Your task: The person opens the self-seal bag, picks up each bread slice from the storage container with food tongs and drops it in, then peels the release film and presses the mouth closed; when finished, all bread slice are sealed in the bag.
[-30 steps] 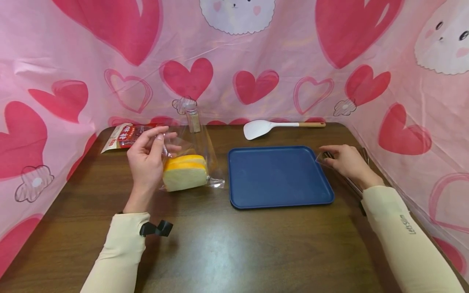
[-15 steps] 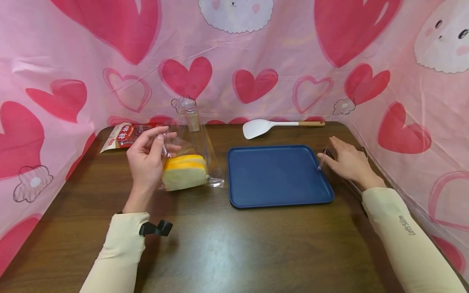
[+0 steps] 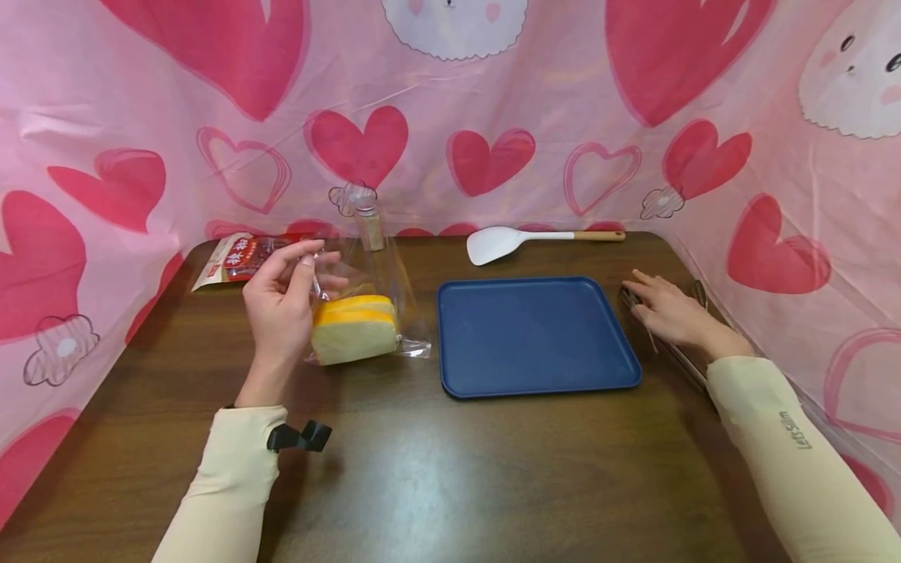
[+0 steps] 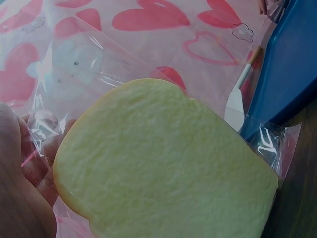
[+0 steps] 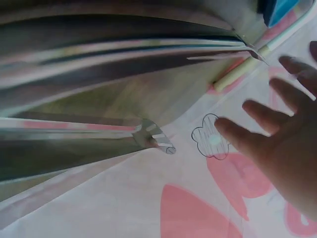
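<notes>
Pinching the bread bag [image 3: 366, 301] mouth with your left hand [image 3: 281, 309]; right hand [image 3: 669, 313] lies flat-fingered on the tongs [image 3: 662, 344], not gripping. Next: close fingers round them.

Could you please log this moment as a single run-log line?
left hand: pinches bread bag | right hand: fingers straight over metal tongs | blue tray: between hands | spatula: behind tray

Your right sleeve [image 3: 788, 438]: small dark lettering near forearm, reads "LetsSlim". Red snack packet [image 3: 239, 259] at far left of counter [image 3: 450, 469]: white characters printed on it, too small to read. No other legible text.
</notes>
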Demonstrator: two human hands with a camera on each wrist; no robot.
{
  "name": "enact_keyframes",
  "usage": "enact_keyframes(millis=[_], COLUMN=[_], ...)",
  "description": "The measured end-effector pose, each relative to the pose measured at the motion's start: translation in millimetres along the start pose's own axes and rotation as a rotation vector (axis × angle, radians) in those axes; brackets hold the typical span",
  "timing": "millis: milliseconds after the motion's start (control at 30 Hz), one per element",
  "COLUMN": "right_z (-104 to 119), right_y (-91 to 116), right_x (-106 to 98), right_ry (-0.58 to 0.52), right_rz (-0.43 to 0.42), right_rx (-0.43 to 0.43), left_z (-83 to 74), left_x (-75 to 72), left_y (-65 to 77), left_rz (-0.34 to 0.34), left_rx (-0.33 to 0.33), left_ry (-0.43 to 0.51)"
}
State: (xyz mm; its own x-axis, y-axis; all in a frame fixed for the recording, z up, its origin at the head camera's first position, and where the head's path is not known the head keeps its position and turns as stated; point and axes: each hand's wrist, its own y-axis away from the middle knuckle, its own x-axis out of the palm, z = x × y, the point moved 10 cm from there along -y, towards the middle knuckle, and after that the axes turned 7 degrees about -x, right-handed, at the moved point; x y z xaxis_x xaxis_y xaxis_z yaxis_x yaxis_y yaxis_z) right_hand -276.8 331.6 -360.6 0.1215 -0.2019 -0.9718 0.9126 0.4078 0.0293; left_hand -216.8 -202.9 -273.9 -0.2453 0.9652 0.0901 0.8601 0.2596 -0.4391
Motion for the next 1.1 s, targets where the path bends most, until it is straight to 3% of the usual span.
enact_keyframes(millis=[67, 200, 300, 500, 600, 700, 867, 1000, 1100], right_z=[0.6, 12.0, 17.3, 14.6, 14.8, 14.5, 18.0, 21.6, 21.4], right_y=[0.9, 9.9, 15.4, 8.0, 5.5, 5.0, 7.7, 12.1, 13.0], right_x=[-3.1, -20.8, -28.4, -21.1, -14.5, -11.4, -16.9, -24.0, -24.7], right_ry=[0.052, 0.173, 0.150, -0.014, -0.034, 0.016, 0.105, 0.087, 0.065], right_rz=[-0.055, -0.315, -0.420, -0.287, -0.212, -0.182, -0.271, -0.403, -0.455], right_rx=[-0.003, -0.089, -0.125, -0.072, -0.066, -0.048, -0.079, -0.123, -0.108], left_z=[0.0, 0.5, 0.6, 0.2, -0.1, -0.1, -0.3, 0.0, 0.4], left_x=[0.0, 0.0, -0.3, -0.1, -0.1, 0.3, 1.2, 1.2, 1.1], left_y=[-0.1, 0.2, 0.6, 0.7, 0.6, 0.4, -0.1, -0.4, -0.6], left_rz=[-0.001, -0.001, -0.002, 0.003, 0.005, 0.008, 0.014, 0.013, 0.013], left_rx=[0.000, -0.003, -0.004, -0.002, 0.001, 0.001, 0.005, 0.006, 0.004], left_ry=[0.001, -0.008, -0.010, 0.010, 0.015, 0.016, 0.025, 0.028, 0.031])
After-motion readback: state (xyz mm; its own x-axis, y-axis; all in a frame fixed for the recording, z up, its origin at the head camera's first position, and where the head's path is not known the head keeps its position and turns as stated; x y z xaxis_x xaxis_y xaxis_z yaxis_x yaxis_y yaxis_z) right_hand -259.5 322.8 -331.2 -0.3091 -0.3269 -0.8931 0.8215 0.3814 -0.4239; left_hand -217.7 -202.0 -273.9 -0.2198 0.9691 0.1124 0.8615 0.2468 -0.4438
